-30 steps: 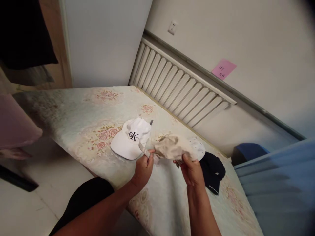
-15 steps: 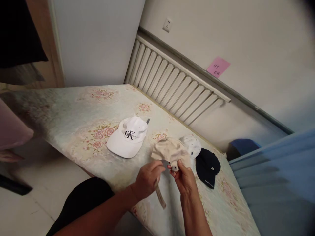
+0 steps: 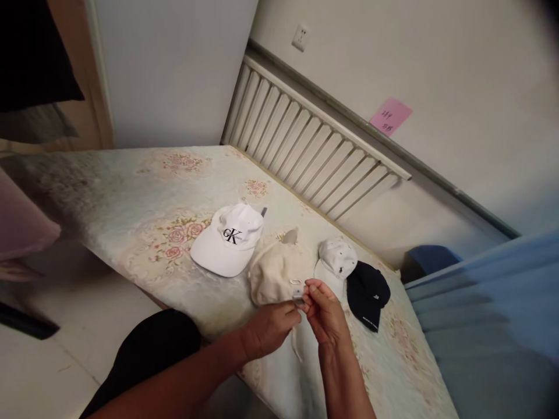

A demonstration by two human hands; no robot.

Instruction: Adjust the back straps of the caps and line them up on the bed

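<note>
A beige cap [image 3: 273, 273] hangs between my hands over the table, its back side with a metal buckle turned toward me. My left hand [image 3: 273, 329] is closed at the cap's lower edge, and a thin beige strap [image 3: 297, 346] dangles below its fingers. My right hand [image 3: 325, 308] pinches a small piece at the buckle end, with fingertips close to those of my left hand. A white cap with black CK letters [image 3: 229, 240] lies to the left. To the right are a white cap with small dots [image 3: 337, 259] and a dark navy cap [image 3: 367, 294].
The caps are on a table with a floral cover [image 3: 144, 198]. A white radiator [image 3: 301, 134] runs along the wall behind it. A blue curtain [image 3: 489, 314] hangs at the right. Another person's pink sleeve [image 3: 24, 221] and hand show at the left edge.
The beige cap has turned and shifted left, so its buckle now shows. My left hand has moved slightly right and down, nearer my right hand. The other caps stay put.
</note>
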